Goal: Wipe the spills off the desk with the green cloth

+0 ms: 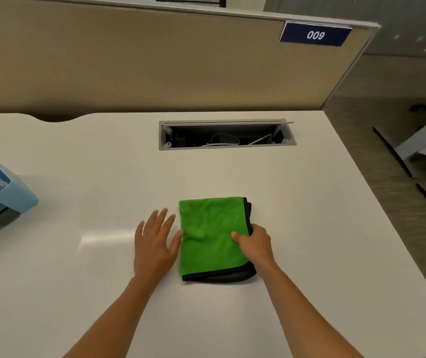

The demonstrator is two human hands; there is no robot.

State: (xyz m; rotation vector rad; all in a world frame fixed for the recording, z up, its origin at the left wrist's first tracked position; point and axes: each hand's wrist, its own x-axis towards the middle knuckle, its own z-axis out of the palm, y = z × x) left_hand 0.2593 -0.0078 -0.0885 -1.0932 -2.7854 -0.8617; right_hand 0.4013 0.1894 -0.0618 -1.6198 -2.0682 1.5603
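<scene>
Head view: the folded green cloth (pixel 213 236) lies near the tabletop's front edge, long axis running front to back. The right hand (pixel 254 241) pinches its right edge; the left hand (pixel 153 241) rests flat, fingers spread, touching its left edge. The white desk (pixel 77 189) shows no obvious spills; a beige partition (pixel 129 60) stands behind

- An office, open-plan.
- White desk (pixel 232 177) backed by a beige divider (pixel 129 60).
- Numbered plate (pixel 315 34) reading "009" on the divider.
- Cable hatch (pixel 227 147) set into the desk, wires inside.
</scene>
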